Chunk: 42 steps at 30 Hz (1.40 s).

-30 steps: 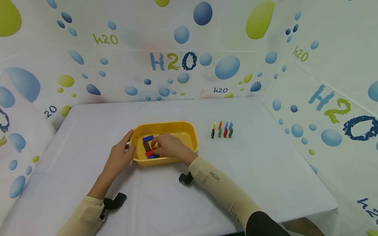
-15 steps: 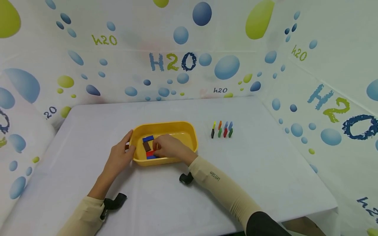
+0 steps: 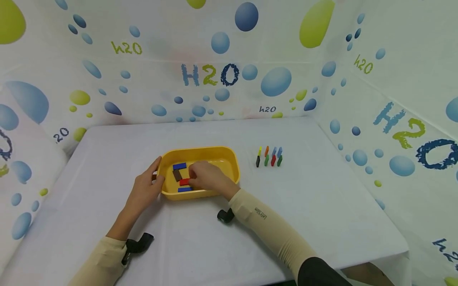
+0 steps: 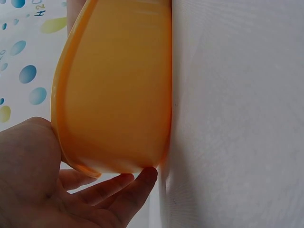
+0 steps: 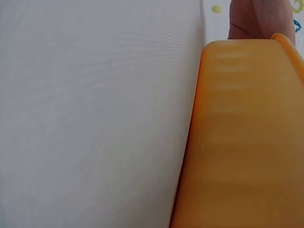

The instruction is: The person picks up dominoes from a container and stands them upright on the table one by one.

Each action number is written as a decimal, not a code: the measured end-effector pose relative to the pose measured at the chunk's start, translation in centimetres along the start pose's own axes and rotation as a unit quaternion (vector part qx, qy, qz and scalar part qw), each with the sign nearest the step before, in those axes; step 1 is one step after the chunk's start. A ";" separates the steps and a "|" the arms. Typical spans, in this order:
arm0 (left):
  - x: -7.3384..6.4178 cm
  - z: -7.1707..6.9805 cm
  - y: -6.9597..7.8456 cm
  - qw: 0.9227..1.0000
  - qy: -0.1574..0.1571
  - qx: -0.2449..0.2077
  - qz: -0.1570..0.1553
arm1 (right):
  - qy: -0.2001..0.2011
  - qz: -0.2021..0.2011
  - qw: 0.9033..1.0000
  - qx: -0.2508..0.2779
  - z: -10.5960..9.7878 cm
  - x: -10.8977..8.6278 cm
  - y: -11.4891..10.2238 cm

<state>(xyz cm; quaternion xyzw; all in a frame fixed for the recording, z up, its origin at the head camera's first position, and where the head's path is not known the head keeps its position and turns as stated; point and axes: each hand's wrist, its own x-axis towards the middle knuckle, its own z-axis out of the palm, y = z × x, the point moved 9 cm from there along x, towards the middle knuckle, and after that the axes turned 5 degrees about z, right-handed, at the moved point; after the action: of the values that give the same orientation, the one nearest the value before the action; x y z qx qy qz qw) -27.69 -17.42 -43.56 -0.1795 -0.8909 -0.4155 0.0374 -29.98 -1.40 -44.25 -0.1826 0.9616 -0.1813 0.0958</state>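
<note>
The tray [image 3: 200, 195] sits on the table [image 3: 322, 210]. Right of it, eight small pieces [image 3: 273, 160] form two rows. The left hand [image 3: 146, 184] touches its left end. Inside its left half lie four blocks [image 3: 177, 175], perhaps more under the right hand [image 3: 206, 176]. Behind it rises a backdrop [image 3: 154, 87].

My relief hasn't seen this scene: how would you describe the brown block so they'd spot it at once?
On the white table, find the yellow tray. Inside, toward its left end, the brown block lies between the far blue block and the red block, the only brown one visible there.
</note>
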 end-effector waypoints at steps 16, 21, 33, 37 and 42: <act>0.0 0.0 -0.2 1.000 0.001 0.002 0.011 | -0.021 -0.077 0.997 -0.005 0.2 0.0 -1.6; -0.2 0.1 -0.2 1.000 0.000 0.000 0.009 | -0.019 -0.078 0.996 -0.027 0.3 0.1 -1.6; -0.2 0.0 -0.4 1.000 -0.001 0.001 0.009 | 0.018 -0.071 0.997 -0.004 -0.3 -0.4 -1.5; -0.2 0.1 -0.5 1.000 0.001 0.003 0.008 | 0.023 -0.072 0.997 0.006 -0.5 -0.5 -1.5; -0.3 0.1 -0.5 1.000 0.003 0.003 0.009 | 0.039 -0.080 0.996 0.014 -0.8 -0.7 -1.5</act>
<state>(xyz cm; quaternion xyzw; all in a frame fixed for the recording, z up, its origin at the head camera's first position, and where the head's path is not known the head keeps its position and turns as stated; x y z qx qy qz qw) -27.61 -17.75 -44.05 -0.1859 -0.8905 -0.4128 0.0448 -29.08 -2.22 -42.87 -0.2508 0.9442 -0.2085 0.0457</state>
